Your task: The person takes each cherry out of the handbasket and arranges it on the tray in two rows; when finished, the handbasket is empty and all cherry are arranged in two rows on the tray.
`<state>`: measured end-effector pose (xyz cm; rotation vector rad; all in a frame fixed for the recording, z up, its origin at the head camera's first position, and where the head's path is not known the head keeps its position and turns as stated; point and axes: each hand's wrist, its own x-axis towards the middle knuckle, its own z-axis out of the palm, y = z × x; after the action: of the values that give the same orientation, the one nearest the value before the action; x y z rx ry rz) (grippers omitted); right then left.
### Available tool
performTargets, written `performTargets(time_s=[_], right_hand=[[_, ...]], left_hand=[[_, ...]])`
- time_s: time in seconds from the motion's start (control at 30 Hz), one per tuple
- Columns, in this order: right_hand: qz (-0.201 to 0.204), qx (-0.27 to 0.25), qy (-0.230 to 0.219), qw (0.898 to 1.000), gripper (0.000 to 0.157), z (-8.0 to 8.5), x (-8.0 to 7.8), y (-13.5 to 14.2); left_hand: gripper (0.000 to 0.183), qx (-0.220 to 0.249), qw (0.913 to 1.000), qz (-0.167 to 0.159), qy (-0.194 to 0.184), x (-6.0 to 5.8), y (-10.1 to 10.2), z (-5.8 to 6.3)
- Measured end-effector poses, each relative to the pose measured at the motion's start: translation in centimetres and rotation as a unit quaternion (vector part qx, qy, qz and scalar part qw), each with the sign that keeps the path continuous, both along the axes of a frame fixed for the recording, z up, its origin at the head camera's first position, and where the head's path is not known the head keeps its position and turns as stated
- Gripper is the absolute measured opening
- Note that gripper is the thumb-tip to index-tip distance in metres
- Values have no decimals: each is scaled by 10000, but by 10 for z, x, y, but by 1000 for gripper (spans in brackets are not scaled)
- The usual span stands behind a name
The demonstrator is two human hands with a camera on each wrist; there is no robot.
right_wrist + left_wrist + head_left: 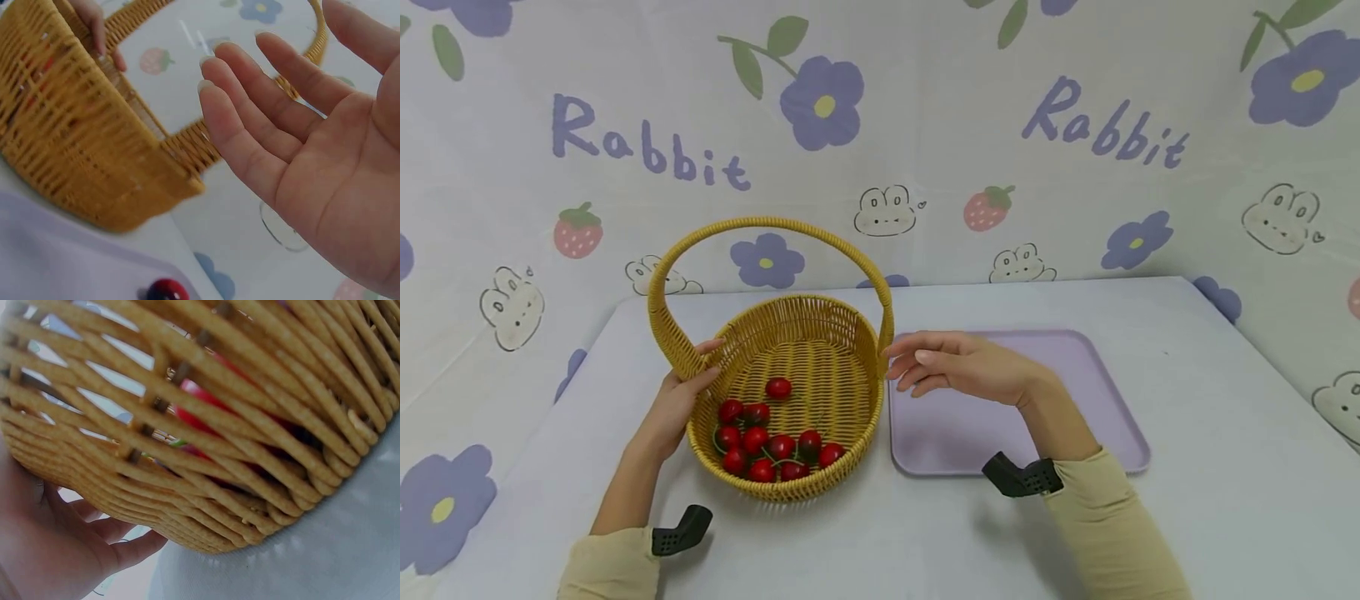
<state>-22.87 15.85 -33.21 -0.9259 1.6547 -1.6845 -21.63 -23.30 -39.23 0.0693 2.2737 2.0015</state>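
Observation:
A yellow wicker basket [782,492] with a tall arched handle stands left of centre, tilted towards me. Inside, several dark red cherries [756,439] with green stems are gathered at its near side. My left hand [672,408] grips the basket's left rim at the foot of the handle; in the left wrist view its fingers curl by the woven wall. Near the handle's right foot, my right hand [973,364] hovers with relaxed fingers and an empty palm. A single red cherry [167,290] lies on the tray, hidden behind the right hand in the head view.
The shallow lilac tray [1022,450] lies on the white table [1195,517] right of the basket. A white patterned cloth [940,108] with flowers and rabbits hangs behind. Each sleeve has a black wrist device [682,531] at the cuff.

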Motion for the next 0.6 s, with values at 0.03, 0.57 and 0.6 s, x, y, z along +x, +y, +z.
performTargets(time_s=[0.03,0.57,0.6], right_hand=[[117,13,13,9999,42,0,0,-5],[-604,780,-564,9935,39,10,-4,-97],[-722,767,-642,9924,39,10,-4,-101]], left_hand=[[47,4,10000,10,-12,0,0,0],[48,9,10000,32,-24,-1,-1,0],[48,0,10000,26,-25,-1,-1,0]])
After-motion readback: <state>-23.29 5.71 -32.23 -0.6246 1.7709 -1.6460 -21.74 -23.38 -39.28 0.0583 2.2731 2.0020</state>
